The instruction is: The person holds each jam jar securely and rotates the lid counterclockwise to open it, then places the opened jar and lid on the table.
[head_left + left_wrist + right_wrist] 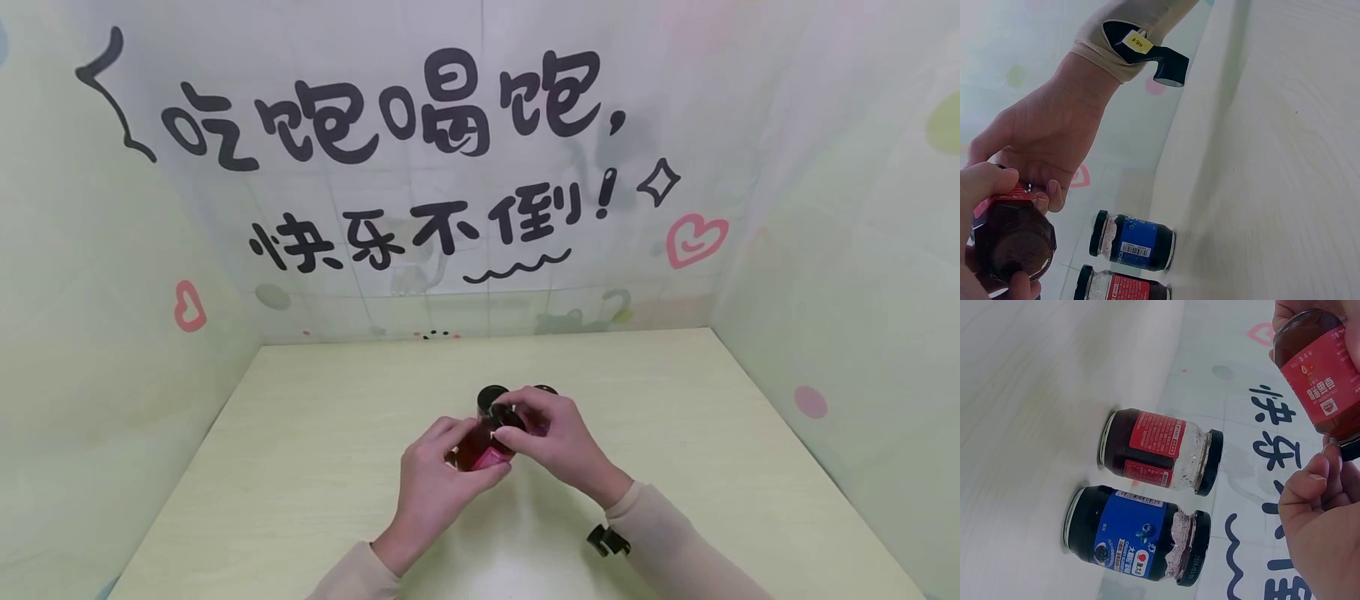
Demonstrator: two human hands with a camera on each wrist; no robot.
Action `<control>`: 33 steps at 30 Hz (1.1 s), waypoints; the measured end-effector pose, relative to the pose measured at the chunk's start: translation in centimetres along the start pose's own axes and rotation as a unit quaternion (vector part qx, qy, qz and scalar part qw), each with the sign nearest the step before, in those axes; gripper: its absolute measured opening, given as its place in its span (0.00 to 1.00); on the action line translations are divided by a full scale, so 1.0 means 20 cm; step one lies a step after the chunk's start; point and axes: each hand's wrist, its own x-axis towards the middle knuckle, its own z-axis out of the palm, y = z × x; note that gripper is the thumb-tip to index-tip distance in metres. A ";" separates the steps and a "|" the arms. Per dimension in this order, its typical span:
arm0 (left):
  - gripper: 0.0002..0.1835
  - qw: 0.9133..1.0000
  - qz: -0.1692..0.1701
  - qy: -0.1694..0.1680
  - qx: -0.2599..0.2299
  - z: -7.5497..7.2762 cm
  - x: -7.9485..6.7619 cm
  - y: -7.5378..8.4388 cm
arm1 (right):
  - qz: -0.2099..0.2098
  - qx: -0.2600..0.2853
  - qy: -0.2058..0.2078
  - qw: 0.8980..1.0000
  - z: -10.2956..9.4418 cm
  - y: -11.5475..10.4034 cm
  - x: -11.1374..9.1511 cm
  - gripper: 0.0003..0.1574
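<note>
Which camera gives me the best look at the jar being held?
The right wrist view: the held jar shows its red label there, though the frame edge cuts off part. The left wrist view mainly shows its base; the head view shows it small and partly covered.

red-label jar point(1157, 442) seen upright on pale table point(300, 467) | blue-label jar point(1135, 534) seen just right of it, black-lidded too | far wall point(390, 182) printed with black lettering point(457, 104), pink heart point(696, 242) right
</note>
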 end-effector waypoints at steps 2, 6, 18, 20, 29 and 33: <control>0.26 1.000 -0.003 0.000 0.000 0.00 0.00 0.00 | 0.001 -0.007 0.001 1.000 0.00 0.00 0.00 0.15; 0.26 1.000 0.001 0.001 0.003 0.00 0.00 0.00 | 0.003 -0.018 0.007 1.000 0.00 0.00 -0.01 0.16; 0.27 0.999 0.036 0.027 0.028 0.01 -0.01 -0.03 | 0.018 -0.078 -0.003 0.997 -0.02 -0.03 -0.01 0.15; 0.27 0.998 0.047 0.033 0.035 0.01 -0.01 -0.03 | 0.025 -0.090 0.005 0.996 -0.01 -0.05 -0.01 0.13; 0.27 0.991 0.111 0.051 0.055 0.02 -0.02 -0.02 | 0.081 -0.117 0.047 0.989 0.02 -0.10 -0.01 0.15; 0.27 0.990 0.117 0.055 0.058 0.02 -0.02 -0.02 | 0.090 -0.113 0.049 0.988 0.02 -0.11 -0.01 0.16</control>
